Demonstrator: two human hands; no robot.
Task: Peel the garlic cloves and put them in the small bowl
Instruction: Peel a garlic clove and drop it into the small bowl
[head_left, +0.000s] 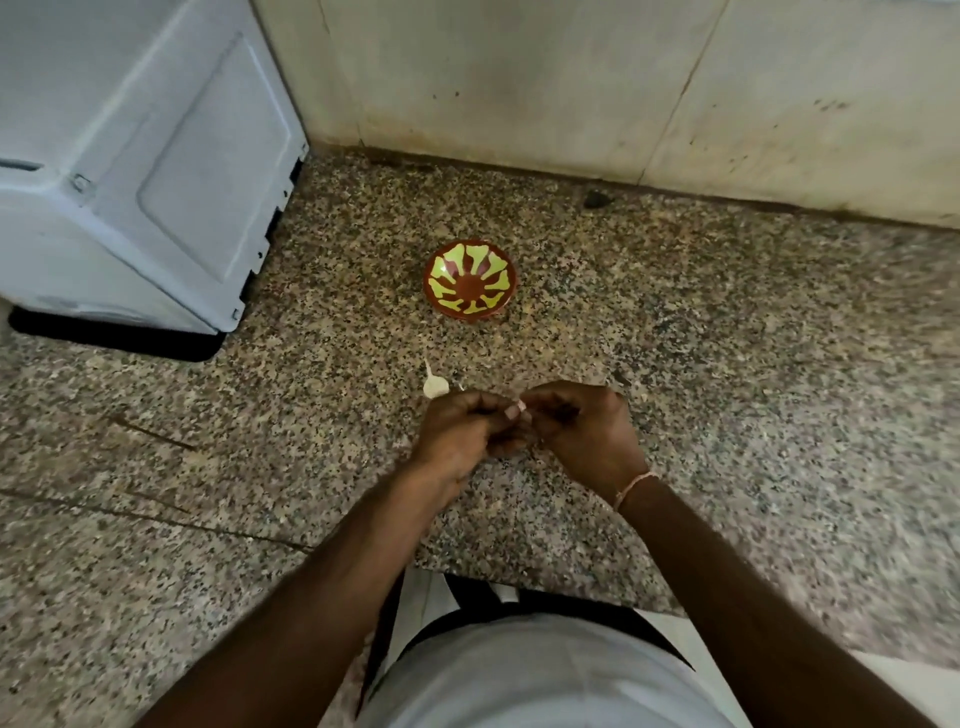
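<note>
Single head view, indoor light, moderately dim with a warm yellowish cast. Illumination is soft and diffuse; source direction cannot be determined. Speckled bench (727, 322) evenly lit at centre, darkening toward the lower corners (vignette-like falloff). Faint soft shadow under the small bowl (470, 281) on its near side; dark band beneath the white appliance (135, 171). Mild sheen on the bowl's glazed interior, no harsh glare. Wide-angle distortion: wall base and appliance edges bow and lean toward the frame margins. Right edge and forearms smeared with blur; both hands (524, 431) soft, fine detail at the fingers (511, 411) unresolved.
</note>
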